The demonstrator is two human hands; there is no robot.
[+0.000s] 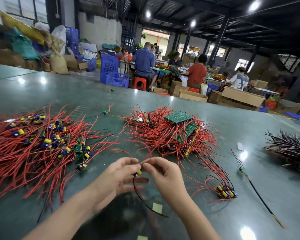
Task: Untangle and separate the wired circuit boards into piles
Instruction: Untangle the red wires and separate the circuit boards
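Both hands meet near the table's front over one small wired circuit board [138,172] with a yellow capacitor. My left hand [116,177] holds it from the left, and my right hand [164,174] pinches its red wire at the top. Its black wire [142,198] hangs down toward me. A wide loose pile of separated boards [42,144] with red wires covers the left. A tangled heap [173,134] with green boards on top lies in the middle right. A small bunch of boards [226,191] sits to the right of my right hand.
The green table [215,118] carries a dark wire bundle [289,149] at the far right, a lone board with a black lead [243,170], and stray boards [105,111] further back. Several people work at tables beyond, among blue crates and cardboard boxes.
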